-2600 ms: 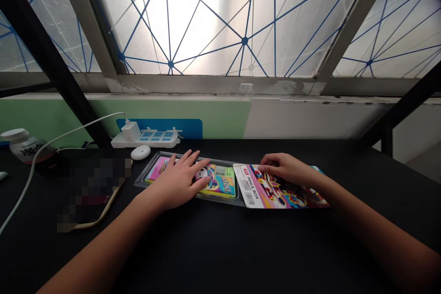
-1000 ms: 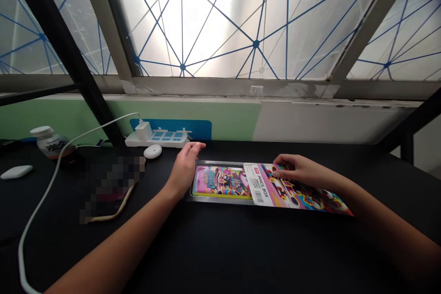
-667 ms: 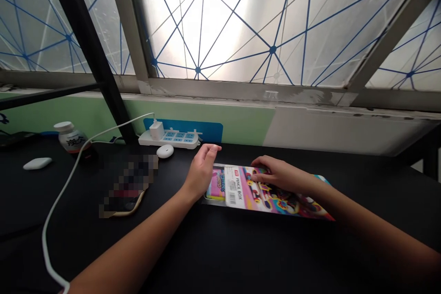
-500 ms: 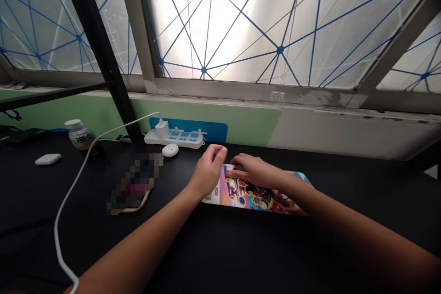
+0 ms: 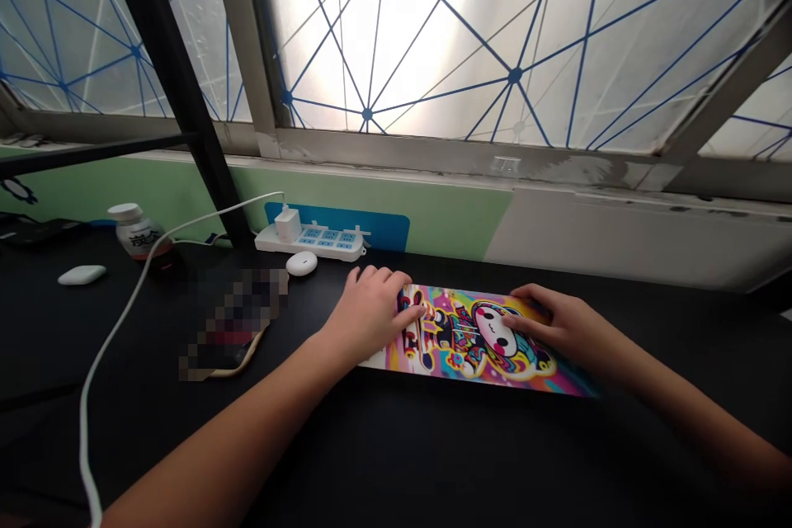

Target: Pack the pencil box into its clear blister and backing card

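On my feed, a long, flat, glossy printed package (image 5: 461,338), covered in a pink, yellow and blue cartoon skateboarder, lies face up on the black tabletop (image 5: 495,450), directly beneath both hands. Its long axis runs left to right across the view, tilted slightly so that the right end sits nearer the camera. The figure lies sideways along that axis, its head toward the right hand and its skateboard toward the left.

The left hand (image 5: 371,315) rests palm down over the left end, with its fingers slightly curled onto the printed face. The right hand (image 5: 572,326) lies palm down on the right part, its fingers extended and moderately spread across the figure's head. I read neither hand as pinching: both look open, though I can't rule out a light hold on the edges. With one hand toward each end, they seem placed to keep the package flat and steady against the table.

Just past the left hand's fingertips, toward the wall, sits a small white pebble-shaped case (image 5: 301,263), with a white power strip with blue sockets (image 5: 309,245) behind it. To the left of that hand, a pixelated patch (image 5: 232,322) hides whatever lies there, and a white cable (image 5: 117,338) trails beyond it.
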